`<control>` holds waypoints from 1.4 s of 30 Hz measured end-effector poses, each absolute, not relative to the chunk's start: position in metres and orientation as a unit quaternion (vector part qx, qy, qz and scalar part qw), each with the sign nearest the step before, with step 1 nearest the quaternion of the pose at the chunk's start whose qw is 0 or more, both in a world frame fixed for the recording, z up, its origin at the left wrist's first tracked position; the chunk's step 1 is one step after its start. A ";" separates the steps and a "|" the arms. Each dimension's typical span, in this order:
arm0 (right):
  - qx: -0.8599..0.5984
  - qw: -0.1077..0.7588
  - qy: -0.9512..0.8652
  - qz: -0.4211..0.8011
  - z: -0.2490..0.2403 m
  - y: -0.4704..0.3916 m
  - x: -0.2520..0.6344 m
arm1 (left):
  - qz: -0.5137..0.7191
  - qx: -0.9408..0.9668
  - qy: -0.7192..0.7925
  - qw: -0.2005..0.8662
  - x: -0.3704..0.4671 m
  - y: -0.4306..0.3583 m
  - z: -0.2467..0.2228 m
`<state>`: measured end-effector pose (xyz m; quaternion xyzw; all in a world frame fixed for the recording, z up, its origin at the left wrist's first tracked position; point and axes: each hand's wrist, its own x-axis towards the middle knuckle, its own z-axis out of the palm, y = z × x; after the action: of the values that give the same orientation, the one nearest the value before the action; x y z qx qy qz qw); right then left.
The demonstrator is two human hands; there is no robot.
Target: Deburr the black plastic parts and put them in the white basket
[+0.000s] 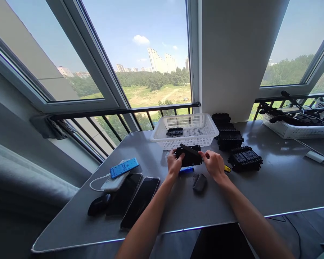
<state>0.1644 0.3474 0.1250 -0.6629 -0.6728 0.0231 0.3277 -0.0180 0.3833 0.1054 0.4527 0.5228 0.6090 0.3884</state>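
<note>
My left hand (175, 163) is closed on the left side of a flat black plastic part (190, 157) with small tabs along its edge. A black strip lies slantwise across the part's upper face. The fingers of my right hand (213, 162) pinch the part's right end. Both hands hold it a little above the table, in front of the white basket (159, 138). Below it lies a blue object (187, 169), partly covered. A yellow-and-black handle (227, 168) shows beside my right hand. Between my forearms rests a crumpled dark grey piece (199, 182).
Several similar black parts (245, 158) are stacked on the right, and one black part (175, 131) lies in the basket. Phones (140, 201), a mouse (99, 204) and a blue-topped power bank (124, 167) lie left. A basket of cables (288, 129) stands far right.
</note>
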 end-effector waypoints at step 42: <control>-0.582 0.520 -0.586 0.217 0.140 0.349 0.168 | 0.579 0.458 0.466 0.487 -0.005 0.368 0.124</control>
<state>0.1683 0.3487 0.1398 -0.5822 -0.5864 0.2173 0.5195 -0.0052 0.3680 0.1237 0.4583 0.4661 0.5793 0.4870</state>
